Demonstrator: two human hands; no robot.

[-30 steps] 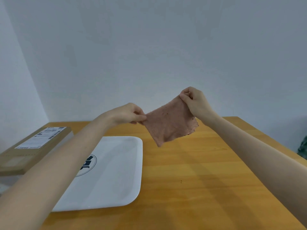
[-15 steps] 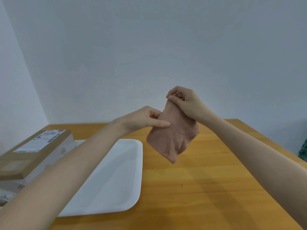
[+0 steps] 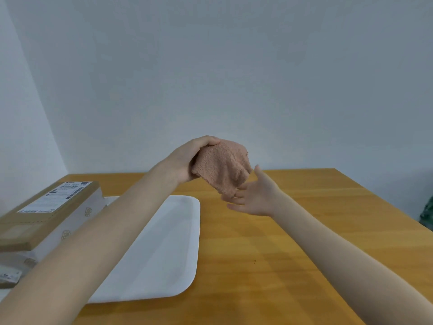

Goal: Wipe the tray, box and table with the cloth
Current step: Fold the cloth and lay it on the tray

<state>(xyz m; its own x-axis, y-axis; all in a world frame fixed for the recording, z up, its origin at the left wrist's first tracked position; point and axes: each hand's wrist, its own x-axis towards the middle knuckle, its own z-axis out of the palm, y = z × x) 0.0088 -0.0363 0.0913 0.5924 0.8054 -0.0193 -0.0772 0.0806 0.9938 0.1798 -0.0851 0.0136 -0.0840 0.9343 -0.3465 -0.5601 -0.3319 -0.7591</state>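
A pink cloth [image 3: 222,166] is bunched over the fingers of my left hand [image 3: 187,158], held in the air above the far middle of the wooden table [image 3: 281,254]. My right hand [image 3: 255,198] is open, palm turned left, just below and to the right of the cloth, its fingertips near the hanging corner. A white tray [image 3: 168,249] lies flat on the table under my left forearm. A brown cardboard box [image 3: 42,214] with a white shipping label rests on a white box at the left edge.
A pale wall rises behind the table and on the left. A dark green object [image 3: 427,214] shows past the table's right edge. A small dark speck [image 3: 254,261] lies on the wood right of the tray.
Both hands held the cloth spread out, then the right hand let go and dropped lower with open fingers. My left hand now has the cloth gathered over it, farther right.
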